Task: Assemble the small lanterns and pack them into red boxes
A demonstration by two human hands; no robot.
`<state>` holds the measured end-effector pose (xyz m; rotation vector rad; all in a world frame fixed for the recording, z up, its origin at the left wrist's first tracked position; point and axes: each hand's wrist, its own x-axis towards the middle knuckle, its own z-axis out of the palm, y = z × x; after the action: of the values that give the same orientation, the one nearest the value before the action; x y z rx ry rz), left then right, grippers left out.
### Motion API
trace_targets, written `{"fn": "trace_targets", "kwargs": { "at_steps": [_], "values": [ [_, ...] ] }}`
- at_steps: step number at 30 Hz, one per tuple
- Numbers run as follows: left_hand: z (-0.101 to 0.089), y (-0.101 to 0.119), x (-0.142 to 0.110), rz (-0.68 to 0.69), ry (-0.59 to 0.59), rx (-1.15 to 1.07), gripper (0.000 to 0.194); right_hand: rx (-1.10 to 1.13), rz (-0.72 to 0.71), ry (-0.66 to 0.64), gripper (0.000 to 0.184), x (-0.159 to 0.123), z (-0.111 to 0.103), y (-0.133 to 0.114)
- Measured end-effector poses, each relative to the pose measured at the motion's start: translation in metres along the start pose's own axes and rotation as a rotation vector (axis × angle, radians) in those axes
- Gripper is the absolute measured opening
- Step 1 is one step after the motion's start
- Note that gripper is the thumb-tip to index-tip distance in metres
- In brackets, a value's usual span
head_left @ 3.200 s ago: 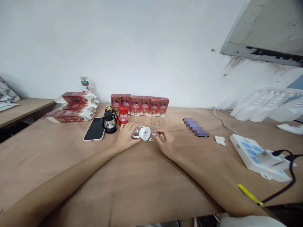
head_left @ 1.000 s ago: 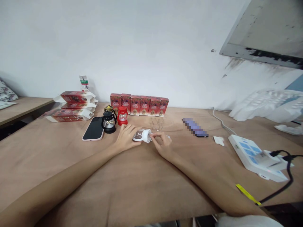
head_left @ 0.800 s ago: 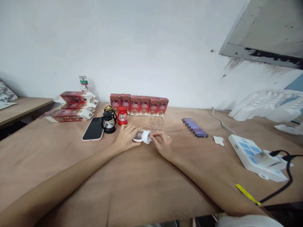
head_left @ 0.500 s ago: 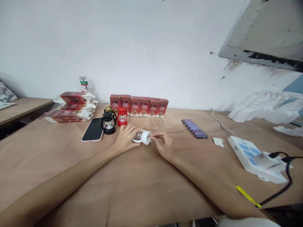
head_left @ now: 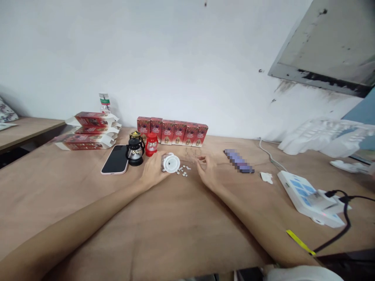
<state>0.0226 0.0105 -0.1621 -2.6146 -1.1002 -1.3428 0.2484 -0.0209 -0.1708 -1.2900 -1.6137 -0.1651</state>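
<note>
My left hand [head_left: 154, 168] is wrapped round a small white lantern [head_left: 169, 162] lying on its side, its round base turned toward me. Several tiny button batteries [head_left: 183, 171] lie on the wooden table [head_left: 164, 230] just right of it. My right hand [head_left: 207, 170] rests on the table to the right of them, fingertips pinched together near some thin wire hooks [head_left: 193, 154]; what it pinches is too small to make out.
A black lantern [head_left: 135, 153], a red lantern [head_left: 151, 144] and a phone [head_left: 116, 159] sit left of my hands. A row of red boxes [head_left: 172, 131] lines the wall, flat boxes [head_left: 88, 134] at left. A white power strip [head_left: 307, 194] with a black cable lies right.
My right hand drew back from the lantern's base toward the wire hooks. My left hand turned the lantern so its base faces me. The button batteries now show on the table.
</note>
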Motion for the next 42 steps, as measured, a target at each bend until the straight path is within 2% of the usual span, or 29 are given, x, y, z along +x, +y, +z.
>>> {"fn": "trace_targets", "kwargs": {
  "at_steps": [4, 6, 9, 12, 15, 20, 22, 24, 27, 28, 30, 33, 35, 37, 39, 42],
  "values": [
    [0.002, -0.004, -0.002, -0.023, -0.010, -0.080, 0.051, -0.462, -0.025, -0.333, 0.013, 0.018, -0.006, 0.015],
    [0.003, -0.005, -0.002, -0.021, -0.018, -0.089, 0.046, -0.597, -0.061, -0.446, 0.014, 0.022, -0.007, 0.017],
    [0.006, -0.006, 0.000, 0.028, 0.008, -0.114, 0.035, -0.647, -0.117, -0.496, 0.017, 0.024, -0.005, 0.017],
    [0.005, -0.006, 0.001, 0.051, 0.092, -0.111, 0.029, -0.665, -0.178, -0.531, 0.016, 0.026, 0.000, 0.017],
    [0.003, -0.004, 0.003, -0.030, 0.168, -0.091, 0.030, -0.651, -0.219, -0.529, 0.013, 0.029, 0.004, 0.018],
    [0.003, -0.005, 0.005, -0.273, 0.271, -0.286, 0.065, -0.596, -0.168, -0.395, 0.013, 0.037, 0.003, 0.021],
    [0.004, -0.008, 0.006, -0.336, 0.288, -0.365, 0.070, -0.560, -0.128, -0.324, 0.015, 0.040, -0.001, 0.021],
    [0.006, -0.010, 0.009, -0.370, 0.295, -0.413, 0.063, -0.354, -0.041, -0.230, 0.016, 0.039, -0.004, 0.018],
    [0.009, -0.015, 0.011, -0.450, 0.297, -0.467, 0.048, 0.178, 0.207, -0.152, 0.020, 0.028, -0.003, 0.010],
    [0.009, -0.017, 0.012, -0.485, 0.295, -0.486, 0.045, 0.300, 0.277, -0.163, 0.023, 0.022, -0.002, 0.007],
    [0.011, -0.020, 0.013, -0.553, 0.292, -0.522, 0.044, 0.372, 0.353, -0.223, 0.028, 0.009, 0.000, 0.002],
    [0.012, -0.021, 0.013, -0.599, 0.281, -0.560, 0.043, 0.357, 0.386, -0.300, 0.028, -0.009, -0.003, -0.003],
    [0.011, -0.021, 0.013, -0.590, 0.272, -0.571, 0.042, 0.256, 0.375, -0.368, 0.021, -0.015, -0.010, -0.008],
    [0.010, -0.020, 0.013, -0.575, 0.267, -0.575, 0.041, 0.046, 0.318, -0.431, 0.012, -0.015, -0.021, -0.014],
    [0.009, -0.019, 0.013, -0.584, 0.266, -0.581, 0.040, -0.117, 0.213, -0.505, 0.014, -0.009, -0.033, -0.020],
    [0.008, -0.018, 0.014, -0.619, 0.250, -0.624, 0.039, -0.022, -0.018, -0.752, 0.037, 0.005, -0.048, -0.028]
  ]
}}
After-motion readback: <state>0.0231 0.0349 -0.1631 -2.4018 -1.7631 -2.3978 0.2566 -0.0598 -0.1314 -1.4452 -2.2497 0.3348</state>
